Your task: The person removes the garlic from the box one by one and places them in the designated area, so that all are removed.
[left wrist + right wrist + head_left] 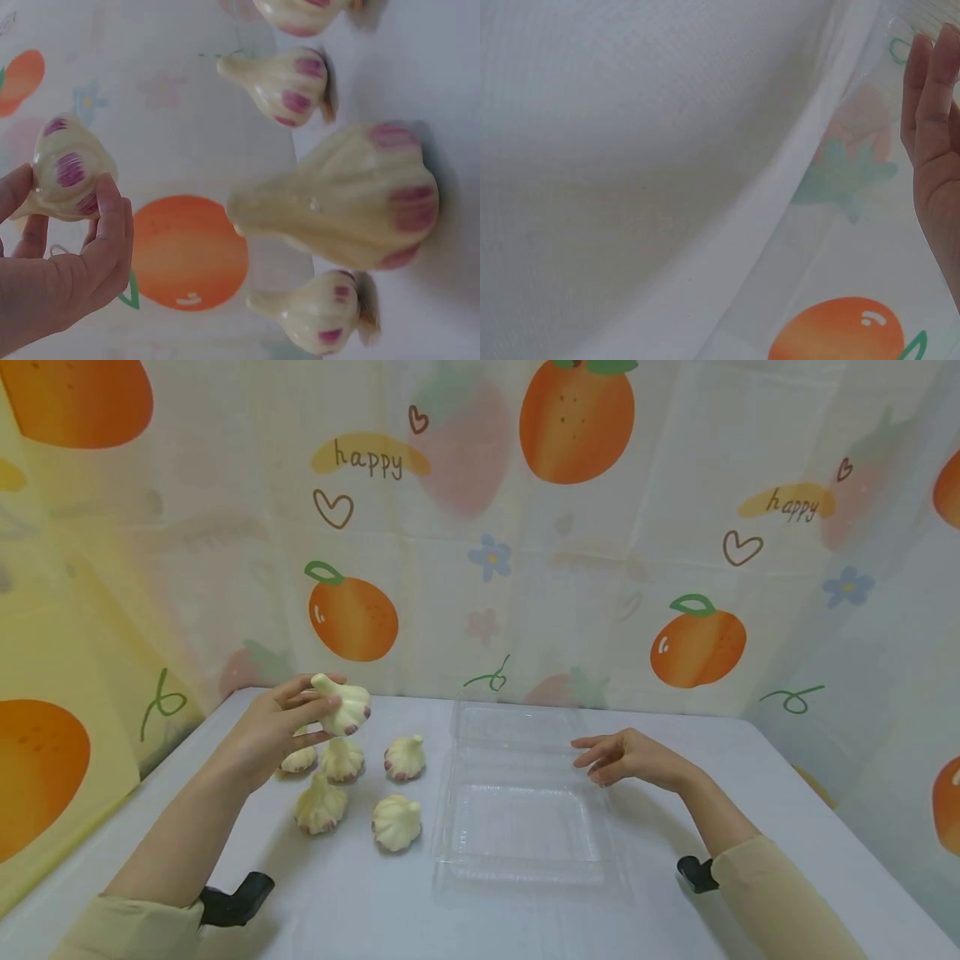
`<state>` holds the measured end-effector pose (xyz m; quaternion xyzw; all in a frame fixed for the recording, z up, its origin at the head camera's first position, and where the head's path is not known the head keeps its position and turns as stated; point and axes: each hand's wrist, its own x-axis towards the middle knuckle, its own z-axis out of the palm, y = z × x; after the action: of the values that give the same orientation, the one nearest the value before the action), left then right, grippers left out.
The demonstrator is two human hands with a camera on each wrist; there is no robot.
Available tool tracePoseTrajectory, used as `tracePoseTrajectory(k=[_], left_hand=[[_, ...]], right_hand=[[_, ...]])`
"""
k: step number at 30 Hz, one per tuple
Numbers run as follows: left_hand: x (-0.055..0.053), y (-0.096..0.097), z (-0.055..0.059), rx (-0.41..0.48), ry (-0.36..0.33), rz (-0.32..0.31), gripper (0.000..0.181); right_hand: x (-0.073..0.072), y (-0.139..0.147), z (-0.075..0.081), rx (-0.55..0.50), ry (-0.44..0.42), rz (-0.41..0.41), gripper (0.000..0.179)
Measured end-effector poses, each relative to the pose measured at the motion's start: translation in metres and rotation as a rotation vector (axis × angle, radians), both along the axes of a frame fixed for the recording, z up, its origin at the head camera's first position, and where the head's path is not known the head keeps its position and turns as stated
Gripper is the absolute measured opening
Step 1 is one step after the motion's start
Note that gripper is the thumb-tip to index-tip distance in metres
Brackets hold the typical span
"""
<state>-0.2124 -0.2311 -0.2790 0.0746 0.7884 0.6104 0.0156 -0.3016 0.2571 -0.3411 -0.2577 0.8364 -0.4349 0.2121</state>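
My left hand (281, 727) pinches a garlic bulb (347, 708), cream with purple patches, raised above the others at the left of the table. In the left wrist view the thumb and fingers hold that bulb (71, 169) from its sides. Below it several more garlic bulbs (320, 806) sit on the table; one (298, 760) is partly hidden behind the hand. A clear plastic box (525, 822) lies with its lid (517, 725) folded back in the middle. Over the box's right side hovers my right hand (626, 757), fingers loosely bent and holding nothing.
A white cloth covers the table (360, 910). Behind it hangs a curtain (480, 610) printed with oranges and hearts, with a yellow side panel (60, 635) at the left. Black wrist mounts (238, 900) sit at both cuffs.
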Motion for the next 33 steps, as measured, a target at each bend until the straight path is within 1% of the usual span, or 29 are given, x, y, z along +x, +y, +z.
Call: tracePoseTrajectory(k=[3,10,15,19,22,26,30,33], left_hand=[[-0.001,-0.011,-0.002,-0.026,0.004,-0.021,0.037],[-0.006,-0.041,-0.004,-0.072,0.020,-0.107,0.029],[-0.010,-0.063,-0.012,-0.086,0.001,-0.150,0.028],[-0.010,-0.079,-0.019,-0.093,-0.025,-0.160,0.031],[-0.011,-0.087,-0.022,-0.119,-0.050,-0.171,0.034],[-0.011,-0.095,-0.025,-0.141,-0.066,-0.195,0.037],[-0.012,-0.102,-0.030,-0.154,-0.087,-0.201,0.033],[-0.013,-0.107,-0.032,-0.158,-0.114,-0.220,0.031]], right_hand=[[0.001,0.000,0.000,0.001,0.001,0.000,0.038],[0.001,0.000,0.001,0.018,0.014,-0.004,0.038],[0.001,0.000,0.002,0.017,0.013,-0.002,0.038],[0.001,0.000,0.001,0.016,0.010,0.003,0.038],[0.001,0.000,0.001,0.015,0.008,0.003,0.038],[0.000,0.000,0.001,0.008,0.001,0.002,0.039],[0.000,0.000,0.001,0.007,-0.001,0.000,0.038],[0.000,0.000,0.001,0.009,-0.001,-0.001,0.037]])
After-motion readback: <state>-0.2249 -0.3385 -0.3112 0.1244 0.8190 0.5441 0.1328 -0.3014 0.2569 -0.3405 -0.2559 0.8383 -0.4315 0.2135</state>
